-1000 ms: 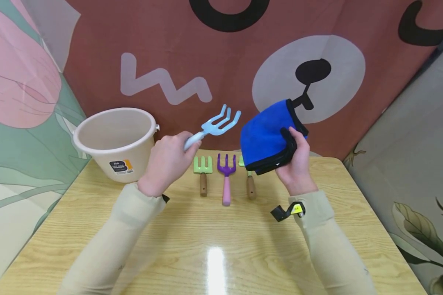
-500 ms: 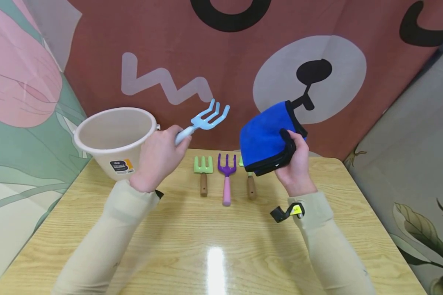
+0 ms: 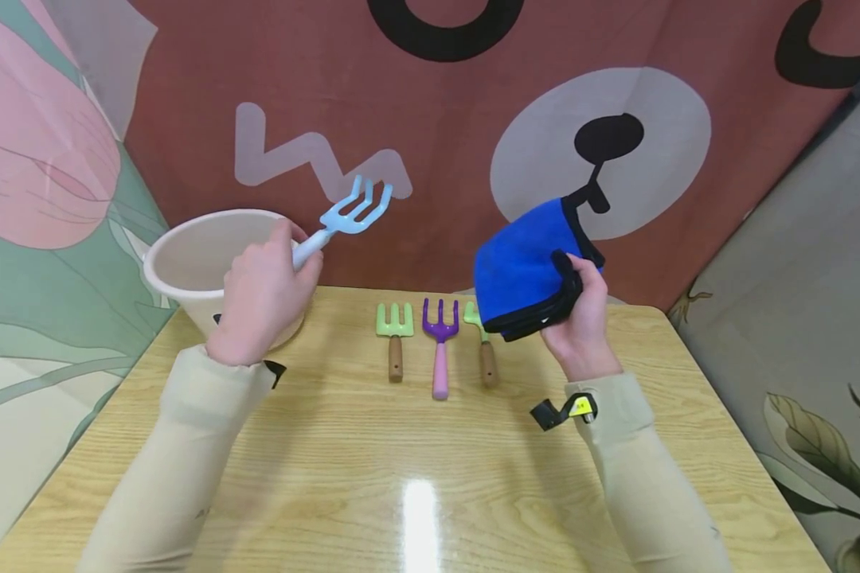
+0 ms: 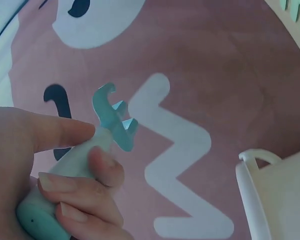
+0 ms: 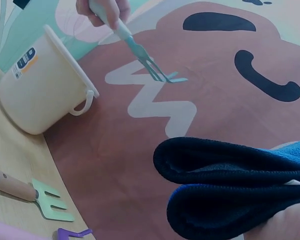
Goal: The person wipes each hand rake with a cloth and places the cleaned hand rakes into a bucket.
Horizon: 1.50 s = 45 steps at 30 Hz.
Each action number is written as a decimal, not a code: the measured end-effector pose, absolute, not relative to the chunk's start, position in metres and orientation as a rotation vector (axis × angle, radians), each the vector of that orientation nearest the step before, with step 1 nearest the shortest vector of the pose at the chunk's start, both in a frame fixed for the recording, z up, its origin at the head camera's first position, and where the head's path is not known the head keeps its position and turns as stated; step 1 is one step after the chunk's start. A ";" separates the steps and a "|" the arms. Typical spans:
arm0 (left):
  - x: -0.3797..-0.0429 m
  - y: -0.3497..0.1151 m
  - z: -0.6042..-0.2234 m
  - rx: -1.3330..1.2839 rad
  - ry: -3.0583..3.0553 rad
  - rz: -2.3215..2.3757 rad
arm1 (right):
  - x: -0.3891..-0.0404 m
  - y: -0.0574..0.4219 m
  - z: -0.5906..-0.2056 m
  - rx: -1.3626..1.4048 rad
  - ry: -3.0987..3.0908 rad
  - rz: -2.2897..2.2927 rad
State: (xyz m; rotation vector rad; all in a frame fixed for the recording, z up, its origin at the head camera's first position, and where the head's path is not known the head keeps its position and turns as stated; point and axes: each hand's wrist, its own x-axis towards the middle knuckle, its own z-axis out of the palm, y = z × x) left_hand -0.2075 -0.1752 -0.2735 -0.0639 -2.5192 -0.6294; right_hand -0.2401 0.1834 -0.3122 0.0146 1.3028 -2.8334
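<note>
My left hand (image 3: 261, 290) grips the pale handle of a light blue garden hand fork (image 3: 354, 213), its three tines pointing up and right. In the head view this hand overlaps the front rim of a cream bucket (image 3: 182, 288). The left wrist view shows the fingers curled round the fork's handle (image 4: 82, 157). On the other side, my right hand (image 3: 579, 330) holds a folded blue cloth (image 3: 523, 263) with black edging, raised above the table. Its folded black edges (image 5: 215, 160) face the right wrist camera.
Between the hands on the wooden table (image 3: 373, 461) lie a green fork with a brown handle (image 3: 395, 338), a purple fork with a pink handle (image 3: 440, 350) and a green tool with a brown handle (image 3: 484, 350). A printed curtain (image 3: 416, 103) hangs right behind.
My left hand has carried the light blue fork leftward, from beside the bucket to in front of its rim. The right hand and the cloth have shifted slightly right.
</note>
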 end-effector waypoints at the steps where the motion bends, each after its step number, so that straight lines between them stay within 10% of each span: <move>1: -0.207 -0.178 -0.273 -0.058 -2.521 -0.629 | -0.240 0.184 -0.312 0.016 1.302 -2.835; 45: -0.200 -0.271 -0.246 0.076 -2.605 -0.540 | -0.239 0.198 -0.315 0.091 1.232 -2.856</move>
